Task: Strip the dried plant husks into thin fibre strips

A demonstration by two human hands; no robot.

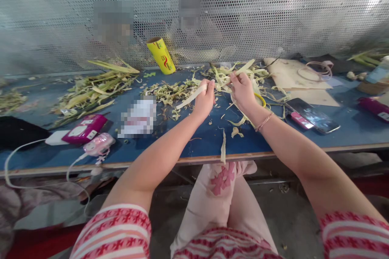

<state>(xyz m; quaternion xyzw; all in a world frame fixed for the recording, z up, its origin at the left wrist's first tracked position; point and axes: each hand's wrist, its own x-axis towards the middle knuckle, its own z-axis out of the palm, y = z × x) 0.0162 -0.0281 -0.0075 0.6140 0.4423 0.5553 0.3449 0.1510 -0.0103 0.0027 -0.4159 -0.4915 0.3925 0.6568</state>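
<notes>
In the head view, both hands work over the far middle of the blue table (194,141). The left hand (204,99) is closed in a fist around a pale leaf strip (191,97). The strip's long axis runs from the fist down and out to the left, its free end pointing toward the left edge of the table and hanging just above the surface. The right hand (242,89), just to the right of the left one, pinches a second pale strip (244,68) between thumb and fingers; that strip points up and away to the right, over the heap beyond the knuckles.

No container holds the leaves. They lie loose: a tangled heap of strips (225,75) directly behind and under both hands, a scatter of short trimmings (165,91) just left of the left fist, and a pile of longer leaves (94,87) well off to the left. One narrow strip (223,147) droops over the near table edge below the hands.

A yellow roll (161,56) leans against the perforated screen (273,8) behind and to the left of the grip. A phone (313,115) lies to the right of the right wrist, near the forearm, with a cardboard sheet (291,75) beyond it. Well left of the grip sit a magenta device (85,128) and a pink gadget (99,144) with white cables. Behind the screen people sit, only dimly seen.
</notes>
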